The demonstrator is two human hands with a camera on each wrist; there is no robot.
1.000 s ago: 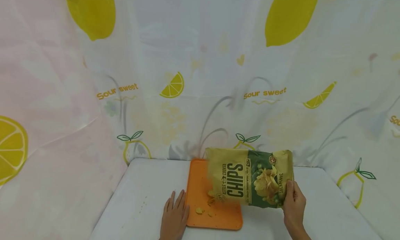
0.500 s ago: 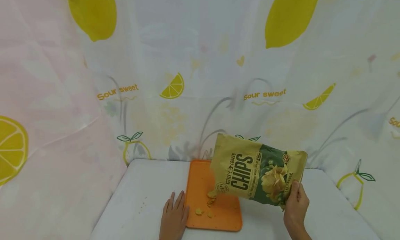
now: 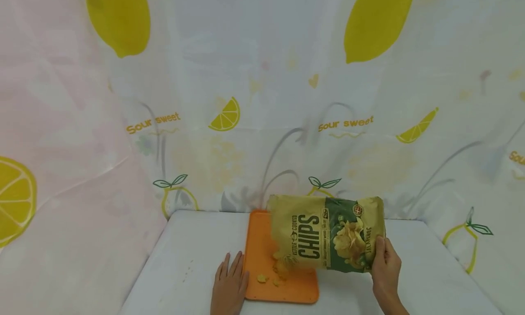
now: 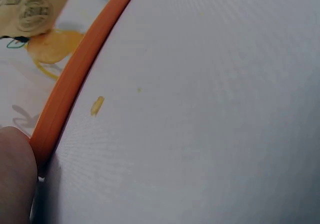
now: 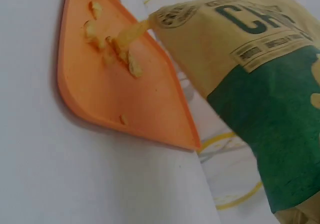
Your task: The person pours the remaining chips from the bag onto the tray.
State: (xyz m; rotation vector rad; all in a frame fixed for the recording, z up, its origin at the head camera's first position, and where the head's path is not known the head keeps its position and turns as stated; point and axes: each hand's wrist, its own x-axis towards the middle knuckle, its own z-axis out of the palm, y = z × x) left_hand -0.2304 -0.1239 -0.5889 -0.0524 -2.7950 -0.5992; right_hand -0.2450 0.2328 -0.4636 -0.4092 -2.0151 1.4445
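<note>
My right hand (image 3: 386, 267) grips the bottom end of a tan and green chip bag (image 3: 313, 233), held on its side above an orange tray (image 3: 255, 246). The bag's mouth points left and down; in the right wrist view a potato chip (image 5: 132, 32) is at that opening. Several chips and broken pieces (image 5: 90, 30) lie on the tray below. My left hand (image 3: 229, 285) rests with straight fingers along the tray's left edge. In the left wrist view its thumb (image 4: 15, 174) touches the tray rim (image 4: 75, 79). The bag covers the tray's far right part.
Small crumbs (image 3: 187, 269) are scattered on the white table (image 3: 197, 237) left of the tray. One larger crumb (image 4: 97, 105) lies close to the tray rim. A lemon-print cloth (image 3: 262, 100) hangs behind the table and along its sides.
The chip bag rose and tilted to the right half a second ago, and is now back lower and further left. More chips show under its mouth. The left hand has stayed in place.
</note>
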